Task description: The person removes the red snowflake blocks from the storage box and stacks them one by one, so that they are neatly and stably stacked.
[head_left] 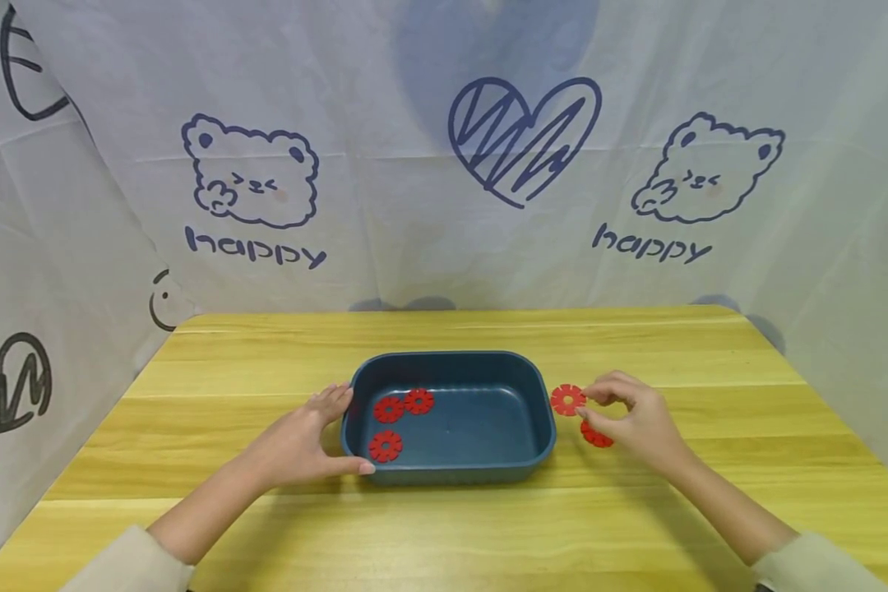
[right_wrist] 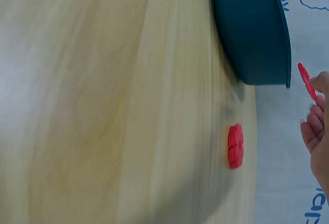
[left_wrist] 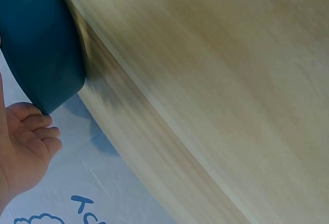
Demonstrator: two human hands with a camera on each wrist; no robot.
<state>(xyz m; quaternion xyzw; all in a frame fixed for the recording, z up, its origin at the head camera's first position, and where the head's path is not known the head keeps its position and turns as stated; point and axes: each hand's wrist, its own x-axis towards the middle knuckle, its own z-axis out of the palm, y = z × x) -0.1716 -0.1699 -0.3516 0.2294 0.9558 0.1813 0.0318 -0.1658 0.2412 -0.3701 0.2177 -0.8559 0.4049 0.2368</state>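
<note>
A dark blue rectangular plastic bin (head_left: pixel 447 474) stands on the table with three red notched plastic discs (head_left: pixel 386 446) lying in its left part. My left hand (head_left: pixel 305 444) grips the bin's left end, thumb along the front rim and fingers at the left side; in the left wrist view its fingertips meet the rim. Just beyond the bin's right rim, my right hand (head_left: pixel 636 415) pinches a red snowflake disc (head_left: pixel 566 400) between thumb and finger, raised above the table. Below that hand lie more red discs (right_wrist: pixel 235 146), apparently stacked, partly hidden by it in the head view.
The wood-grain table (head_left: pixel 444 534) runs to a white cloth backdrop (head_left: pixel 385 107) with blue drawings at its far edge. Cloth also hangs at both sides.
</note>
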